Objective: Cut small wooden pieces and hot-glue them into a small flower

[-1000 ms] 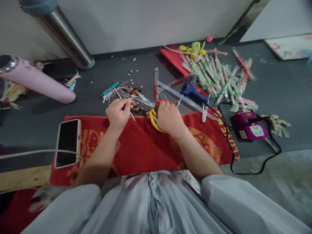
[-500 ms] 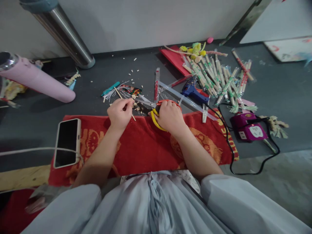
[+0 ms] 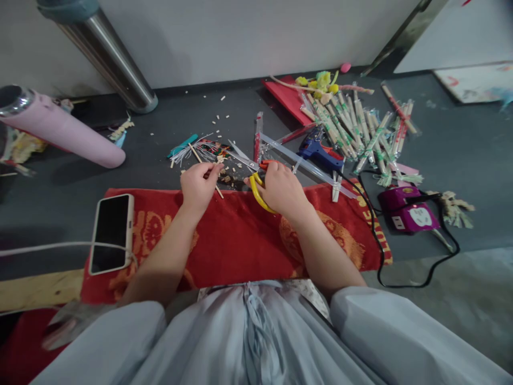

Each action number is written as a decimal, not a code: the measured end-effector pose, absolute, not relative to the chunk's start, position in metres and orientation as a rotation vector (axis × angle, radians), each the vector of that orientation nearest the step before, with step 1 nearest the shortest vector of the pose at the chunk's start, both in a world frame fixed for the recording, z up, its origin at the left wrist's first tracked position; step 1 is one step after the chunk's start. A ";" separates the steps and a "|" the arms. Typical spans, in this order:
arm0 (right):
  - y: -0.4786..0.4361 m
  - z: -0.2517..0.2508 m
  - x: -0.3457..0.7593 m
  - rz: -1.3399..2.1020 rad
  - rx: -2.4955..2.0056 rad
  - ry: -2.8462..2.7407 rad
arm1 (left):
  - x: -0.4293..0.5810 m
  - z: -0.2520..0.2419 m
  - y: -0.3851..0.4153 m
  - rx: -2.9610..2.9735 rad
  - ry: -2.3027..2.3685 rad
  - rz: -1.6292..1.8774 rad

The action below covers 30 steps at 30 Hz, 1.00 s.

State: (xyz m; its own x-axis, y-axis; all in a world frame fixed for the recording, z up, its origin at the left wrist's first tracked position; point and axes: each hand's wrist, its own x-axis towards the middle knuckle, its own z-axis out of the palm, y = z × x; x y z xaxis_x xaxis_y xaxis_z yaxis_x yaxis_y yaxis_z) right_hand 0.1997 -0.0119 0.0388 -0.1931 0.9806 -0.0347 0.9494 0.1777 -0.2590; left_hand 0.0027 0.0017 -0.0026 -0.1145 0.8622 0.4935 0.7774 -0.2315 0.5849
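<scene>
My right hand is wrapped around the scissors, which have one yellow and one red handle. Their blades are parted and point up and left over the table. Left of the blades, my left hand is closed in a pinch, with small pale bits at its fingertips; what it grips is too small to make out. A thin wooden stick passes beneath this hand. Small cut pale pieces lie between the two hands. Behind the left hand are a teal pen-like item and white strands.
A red patterned towel lies under my forearms, with a phone on its left. Right are a blue glue gun, wrapped stick bundles and a purple socket block with black cable. A pink bottle and steel flask stand left.
The scissor blades have spread apart, and the yellow handle has swung away from the red one. My left hand has shifted slightly right, still pinched.
</scene>
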 end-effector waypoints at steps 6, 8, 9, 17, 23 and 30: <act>-0.018 0.045 0.198 0.373 -1.801 -2.405 | 0.006 0.000 0.000 1.928 1.719 1.222; -0.019 0.044 0.196 0.367 -1.780 -2.424 | 0.007 0.001 -0.001 1.955 1.683 1.211; -0.019 0.043 0.196 0.366 -1.774 -2.430 | 0.008 0.002 -0.001 1.974 1.665 1.208; -0.018 0.040 0.194 0.391 -1.722 -2.455 | 0.007 0.005 -0.003 2.172 1.595 1.096; -0.018 0.040 0.194 0.411 -1.684 -2.466 | 0.006 0.005 -0.003 2.258 1.601 1.039; -0.016 0.043 0.194 0.465 -1.640 -2.470 | 0.002 0.003 -0.001 2.291 1.621 1.016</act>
